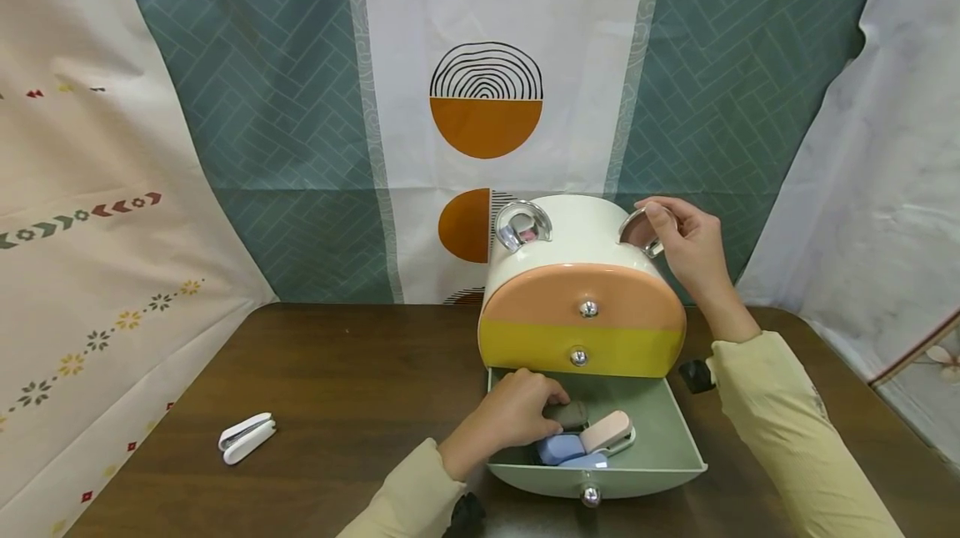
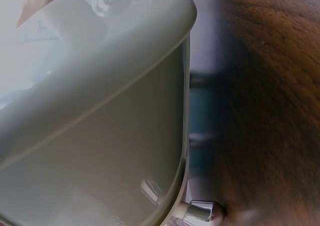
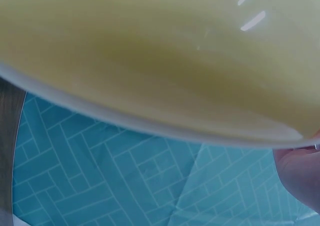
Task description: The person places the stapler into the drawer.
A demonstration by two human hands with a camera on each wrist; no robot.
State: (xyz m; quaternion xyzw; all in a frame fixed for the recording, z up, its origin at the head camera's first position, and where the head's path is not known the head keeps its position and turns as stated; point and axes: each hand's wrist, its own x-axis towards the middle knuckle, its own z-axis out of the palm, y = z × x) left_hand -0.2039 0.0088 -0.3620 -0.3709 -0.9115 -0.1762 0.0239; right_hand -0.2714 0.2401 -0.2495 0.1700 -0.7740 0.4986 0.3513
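Note:
My left hand (image 1: 513,413) reaches into the open green drawer (image 1: 682,450), its thumb and fingers pinching a small dark green object (image 1: 573,415). Beside that lie a pink mini stapler (image 1: 609,431) and blue objects (image 1: 560,449). At the top right of the rounded drawer box (image 1: 577,229), my right hand (image 1: 693,246) grips a silver ear-shaped piece (image 1: 637,232), thumb in front. The right wrist view shows part of this hand (image 3: 300,178) at the edge of a yellowish glossy surface.
A white mini stapler (image 1: 247,438) lies on the left of the dark wooden table (image 1: 360,388). The orange and yellow drawers (image 1: 540,292) above are closed, with round silver knobs. A second silver ear (image 1: 522,225) stands at the box's top left. Patterned cloth (image 1: 300,104) hangs behind.

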